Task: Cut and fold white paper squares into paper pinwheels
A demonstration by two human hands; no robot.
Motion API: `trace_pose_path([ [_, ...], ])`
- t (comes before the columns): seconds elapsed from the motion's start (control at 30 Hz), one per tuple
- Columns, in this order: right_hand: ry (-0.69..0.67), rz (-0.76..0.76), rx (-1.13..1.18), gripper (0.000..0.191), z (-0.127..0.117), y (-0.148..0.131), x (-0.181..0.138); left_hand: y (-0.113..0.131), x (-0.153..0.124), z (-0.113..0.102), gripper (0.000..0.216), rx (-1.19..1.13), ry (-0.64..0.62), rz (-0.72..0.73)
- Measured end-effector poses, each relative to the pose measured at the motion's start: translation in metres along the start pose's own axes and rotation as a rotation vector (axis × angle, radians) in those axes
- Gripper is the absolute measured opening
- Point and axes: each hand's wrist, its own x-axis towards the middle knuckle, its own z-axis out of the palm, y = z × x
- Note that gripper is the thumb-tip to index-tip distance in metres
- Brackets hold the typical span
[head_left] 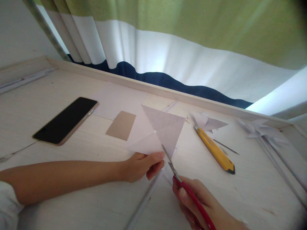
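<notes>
Whitish surface stretches toward a striped curtain at twelve o'clock. Near its middle, the left hand pinches the near edge of a white paper; at five o'clock from that paper, the right hand has its grip closed around red-handled scissors, their blades at the same edge. Outward, a tan card lies just beside the paper at nine o'clock, a phone farther out. A yellow cutter rests at four, a paper pinwheel at three.
</notes>
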Motion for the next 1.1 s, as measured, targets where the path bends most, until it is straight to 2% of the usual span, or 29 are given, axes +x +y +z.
trace_pose_path([
  [0.4,0.016,0.050,0.051,0.059,0.002,-0.007,0.000,0.002,0.000,-0.001,0.043,0.001,0.019,0.036],
  [0.53,-0.004,0.070,0.053,0.059,0.003,-0.009,-0.002,0.003,0.000,0.000,0.042,-0.014,0.073,0.084],
  [0.67,0.049,0.114,0.062,0.054,0.004,-0.012,-0.008,0.002,0.000,0.002,0.045,-0.007,0.129,0.109],
  [0.87,0.007,0.045,0.058,0.053,0.003,-0.002,-0.004,0.001,0.001,0.001,0.047,0.017,0.119,0.119],
  [1.1,0.042,-0.026,0.030,0.053,0.006,-0.001,-0.003,-0.001,0.001,0.001,0.050,0.005,0.055,0.086],
])
